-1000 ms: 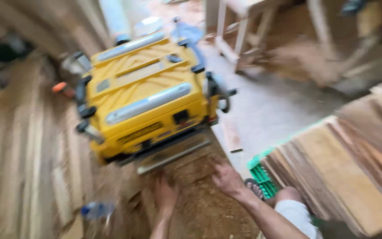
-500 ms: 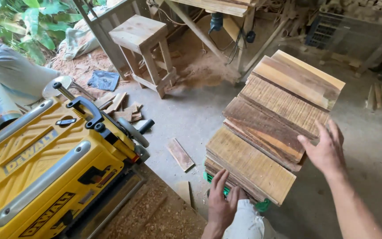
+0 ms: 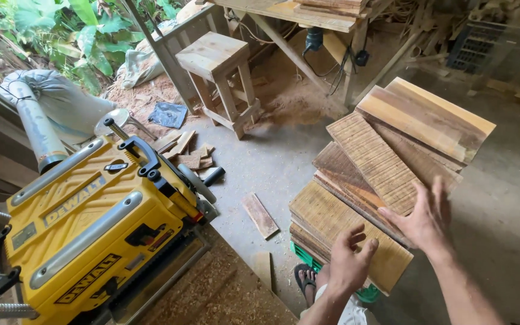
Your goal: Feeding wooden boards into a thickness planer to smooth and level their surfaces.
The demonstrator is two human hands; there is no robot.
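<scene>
A stack of rough wooden boards (image 3: 386, 162) lies fanned out at the right of the head view, resting on a green crate (image 3: 308, 260). My left hand (image 3: 349, 262) hovers over the near end of the lowest board, fingers spread and holding nothing. Resting flat on the edge of a middle board is my right hand (image 3: 424, 218), fingers apart. A yellow thickness planer (image 3: 88, 219) stands at the lower left on a bench covered in sawdust (image 3: 212, 295).
A wooden stool (image 3: 218, 75) stands behind the planer, with wood offcuts (image 3: 185, 153) and a short board (image 3: 260, 215) on the concrete floor. A grey dust hose (image 3: 34, 129) runs at the left. A workbench (image 3: 290, 15) crosses the top. A sandalled foot (image 3: 306, 281) shows below the boards.
The view swung from the planer outfeed to the board stack. Both hands left the sawdust bench and now reach onto the boards, closer than half a second ago.
</scene>
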